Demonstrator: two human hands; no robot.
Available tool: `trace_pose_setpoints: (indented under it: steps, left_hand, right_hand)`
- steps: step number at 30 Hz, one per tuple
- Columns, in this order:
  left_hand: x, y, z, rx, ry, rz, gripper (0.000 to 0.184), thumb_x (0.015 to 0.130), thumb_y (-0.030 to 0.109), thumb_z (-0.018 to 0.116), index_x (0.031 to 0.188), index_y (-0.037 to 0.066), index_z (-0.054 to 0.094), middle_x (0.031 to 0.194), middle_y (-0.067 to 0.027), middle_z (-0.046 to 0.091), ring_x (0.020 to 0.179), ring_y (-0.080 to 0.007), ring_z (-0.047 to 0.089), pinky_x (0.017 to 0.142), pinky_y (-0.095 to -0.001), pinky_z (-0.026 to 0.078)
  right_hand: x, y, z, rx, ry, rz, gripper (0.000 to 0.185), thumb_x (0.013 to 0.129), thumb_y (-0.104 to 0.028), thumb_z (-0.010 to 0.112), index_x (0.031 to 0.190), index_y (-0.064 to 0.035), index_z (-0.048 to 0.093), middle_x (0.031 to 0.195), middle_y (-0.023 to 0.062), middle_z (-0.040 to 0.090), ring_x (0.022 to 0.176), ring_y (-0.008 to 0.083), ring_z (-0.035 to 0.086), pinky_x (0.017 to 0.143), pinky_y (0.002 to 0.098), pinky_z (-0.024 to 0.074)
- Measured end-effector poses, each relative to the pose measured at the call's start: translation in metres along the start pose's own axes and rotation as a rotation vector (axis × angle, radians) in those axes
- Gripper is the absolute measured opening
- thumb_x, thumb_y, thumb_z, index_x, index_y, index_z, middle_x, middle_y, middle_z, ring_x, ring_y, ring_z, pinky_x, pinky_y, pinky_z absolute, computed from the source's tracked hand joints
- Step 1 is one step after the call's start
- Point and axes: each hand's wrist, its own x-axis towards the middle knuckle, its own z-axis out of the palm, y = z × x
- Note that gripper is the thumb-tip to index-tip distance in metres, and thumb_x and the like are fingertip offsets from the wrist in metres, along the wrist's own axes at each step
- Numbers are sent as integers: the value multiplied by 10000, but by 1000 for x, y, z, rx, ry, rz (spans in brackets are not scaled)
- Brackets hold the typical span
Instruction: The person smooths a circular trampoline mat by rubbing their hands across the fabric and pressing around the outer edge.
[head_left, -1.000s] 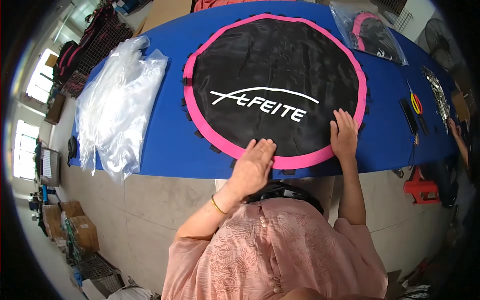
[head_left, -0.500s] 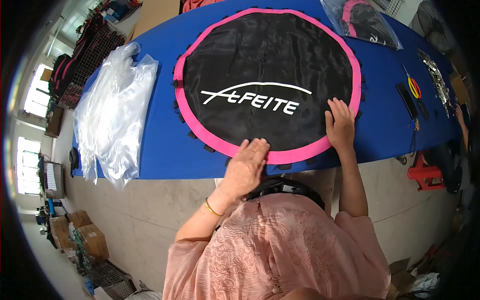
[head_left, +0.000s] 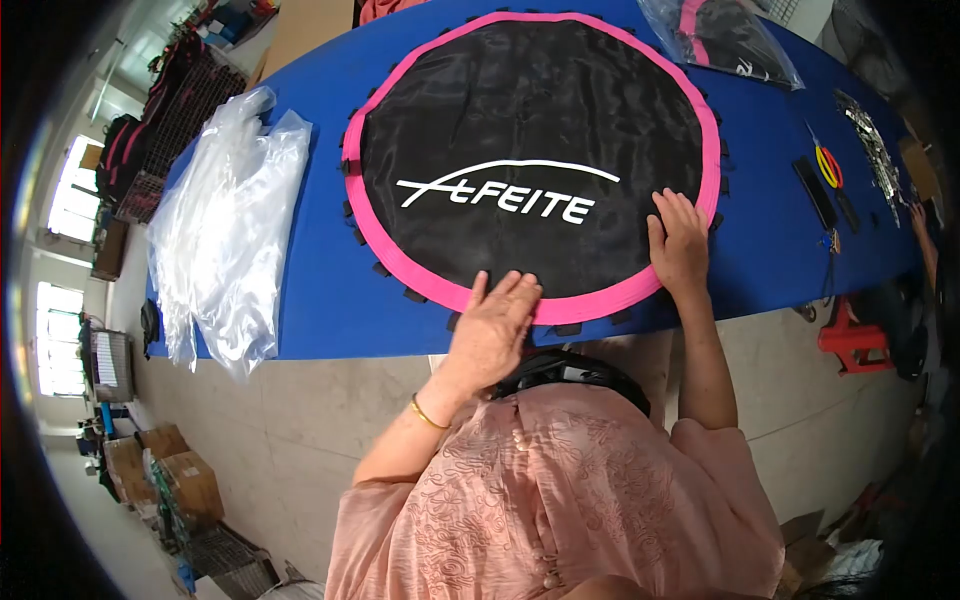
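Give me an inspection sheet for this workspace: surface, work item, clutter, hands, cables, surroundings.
Surface: blue tabletop, no damage seen.
Work item: round black mat with pink border, spread out, lettering readable.
Clutter: clear plastic bags at left; bagged item, scissors and metal pieces at right.
Hands: left hand on the near border, right hand at the right border; both open.
Cables: possible thin cord near the scissors, unclear.
Surroundings: red stool, cardboard boxes, another person's hand at far right.

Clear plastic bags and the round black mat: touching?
Apart. Head view shows a strip of blue tabletop running between the clear plastic bags and the round black mat.
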Motion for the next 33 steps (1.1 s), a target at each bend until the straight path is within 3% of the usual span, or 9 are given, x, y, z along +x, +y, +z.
trace_pose_setpoints:
  steps: [4,8,20,33]
  left_hand:
    - [17,21,24,-64,5,116,400,1021,135,576,1408,34,597,1478,-148,613,1430,-330,527,1238,-575,291]
    - [21,14,16,-89,1,96,405,1024,147,578,1412,31,594,1485,-153,607,1431,-322,527,1236,-568,299]
    - [14,-121,-31,238,202,-373,394,1086,246,507,1421,57,590,1472,-178,612,1412,-346,538,1247,-548,292]
    - [1,-119,-24,281,236,-360,400,1061,210,537,1406,18,595,1444,-198,633,1392,-355,558,1237,-536,315]
  right_hand:
    - [0,-1,0,-10,-4,10,339,1065,-234,591,1340,-56,681,1420,173,653,1383,357,560,1215,533,362]
    - [-1,0,1,9,13,-5,334,1052,-209,604,1343,-59,672,1420,170,650,1388,353,551,1218,526,354]
    - [0,-1,1,15,-11,16,342,1042,-200,613,1350,-57,650,1430,166,635,1397,352,535,1221,525,340]
    - [-2,-1,-1,1,-12,2,351,1073,-233,567,1365,-61,657,1440,170,634,1406,349,532,1229,522,329]
